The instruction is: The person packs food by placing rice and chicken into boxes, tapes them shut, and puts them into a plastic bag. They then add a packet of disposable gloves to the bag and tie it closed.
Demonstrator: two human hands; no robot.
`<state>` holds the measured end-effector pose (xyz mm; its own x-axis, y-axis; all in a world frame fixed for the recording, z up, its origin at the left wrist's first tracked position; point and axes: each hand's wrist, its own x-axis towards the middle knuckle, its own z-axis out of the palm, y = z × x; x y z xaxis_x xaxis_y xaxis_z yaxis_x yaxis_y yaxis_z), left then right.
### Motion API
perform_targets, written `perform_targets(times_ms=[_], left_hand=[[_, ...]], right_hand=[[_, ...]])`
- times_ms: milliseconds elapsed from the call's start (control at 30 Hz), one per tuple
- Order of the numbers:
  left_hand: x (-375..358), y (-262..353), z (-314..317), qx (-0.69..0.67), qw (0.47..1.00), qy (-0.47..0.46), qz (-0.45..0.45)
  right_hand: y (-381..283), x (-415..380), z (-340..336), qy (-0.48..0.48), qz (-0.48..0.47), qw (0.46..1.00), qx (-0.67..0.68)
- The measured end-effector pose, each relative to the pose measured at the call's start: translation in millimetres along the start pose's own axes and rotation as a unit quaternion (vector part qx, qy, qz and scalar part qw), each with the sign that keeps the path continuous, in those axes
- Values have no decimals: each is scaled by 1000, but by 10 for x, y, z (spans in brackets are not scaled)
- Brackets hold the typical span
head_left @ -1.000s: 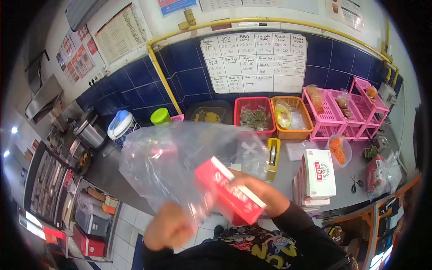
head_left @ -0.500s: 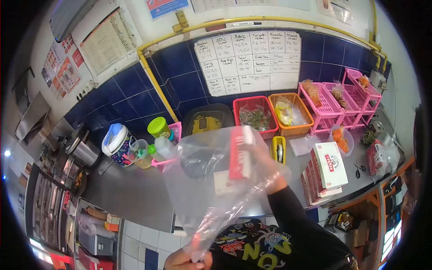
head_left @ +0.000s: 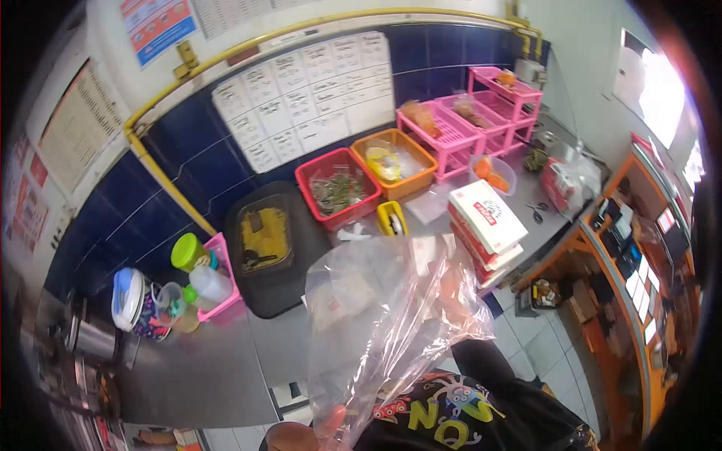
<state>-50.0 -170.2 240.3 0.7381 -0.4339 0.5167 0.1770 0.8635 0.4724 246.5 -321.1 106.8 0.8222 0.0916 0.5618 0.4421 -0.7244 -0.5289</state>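
A large clear plastic bag hangs above the counter's front edge. My left hand, low in view, is closed on the bag's lower end. My right hand is inside the bag and blurred behind the film. At its fingertips is a white-and-red box, seen through the plastic; the fingers seem closed on it, though the grip is partly hidden. Another pale box shows through the bag's left side. Right of the bag stands a stack of white-and-red boxes.
Along the wall are a black tray with a tub of yellow food, a red basket, an orange basket and a pink rack. A yellow tape dispenser and scissors lie nearer. Bottles stand in a pink basket.
The view has swung to the right, so the counter items sit further left. The bag and my right hand are lower over the counter, with the box's red side turned out of sight.
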Motion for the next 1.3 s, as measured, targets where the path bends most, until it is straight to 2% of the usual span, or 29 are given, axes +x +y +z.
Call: perform_targets(times_ms=[67,100,167,233,300,333,367,400,433,467,500,533,567,600,633,667,733,767,800,833,867,900,967,1100,1167,1200,1233,1267,1300], left_hand=[[203,175,-136,116,985,-86,-89],[233,182,-161,109,985,-93,-94],[299,166,-200,90,989,-29,-114],[359,115,-217,73,988,40,-130],[431,62,-236,59,981,111,-148],[483,21,-271,55,981,110,-151],[546,-35,-332,78,979,147,-115],[588,-77,-384,102,974,184,-78],[617,-93,-427,103,975,181,-78],[635,-93,-458,133,964,220,-61],[650,-78,-497,165,951,259,-45],[642,-72,-553,168,951,256,-44],[606,-80,-606,156,959,237,-9],[606,-88,-646,143,965,217,27],[641,-98,-641,144,965,217,31],[671,-111,-606,160,954,250,43],[696,-140,-589,183,935,298,56],[709,-156,-580,189,933,300,59],[712,-172,-569,195,931,303,60],[718,-193,-562,198,930,304,61],[722,-204,-558,200,929,304,62],[714,-214,-563,200,929,305,65],[699,-207,-566,208,930,294,67],[613,-135,-606,231,935,261,60],[574,-50,-626,244,938,240,61],[564,6,-637,255,935,235,65],[578,56,-638,254,935,238,67],[617,122,-629,298,917,258,56],[670,187,-609,341,897,277,46]], right_hand=[[149,-129,-83,10,-23,999,-41],[242,-201,-95,14,-16,999,-48],[403,-300,-106,-118,12,982,-149],[486,-392,-125,-143,17,981,-133],[778,-507,162,-183,8,981,-69],[871,-518,281,-220,-9,974,-55],[867,-539,387,-165,-41,984,-52],[834,-511,432,-178,-42,979,-87],[823,-437,463,-187,-46,974,-121],[806,-460,449,-185,-45,974,-122],[736,-505,382,-237,-109,949,-178],[701,-508,310,-286,-173,913,-232],[558,-317,-31,-477,-192,855,-63],[401,-21,-471,-636,-200,738,109],[344,253,-787,-636,-202,737,107],[323,534,-1090,-622,-230,701,261],[378,1013,-1541,-550,-263,575,545],[445,1156,-1660,-394,-173,782,450],[368,1368,-1686,-306,-24,914,266],[465,1524,-1459,-231,9,969,85],[612,1584,-1171,-146,40,983,-100],[691,1569,-1008,-148,38,983,-99],[686,1646,-803,-284,105,936,-180],[657,1564,-695,-248,85,935,-241],[1041,1658,-708,-247,36,968,-40],[1027,1654,-819,-269,67,956,99],[992,1651,-966,-320,111,911,235],[833,1646,-1221,-364,153,844,364],[683,1554,-1464,-363,221,792,439]])
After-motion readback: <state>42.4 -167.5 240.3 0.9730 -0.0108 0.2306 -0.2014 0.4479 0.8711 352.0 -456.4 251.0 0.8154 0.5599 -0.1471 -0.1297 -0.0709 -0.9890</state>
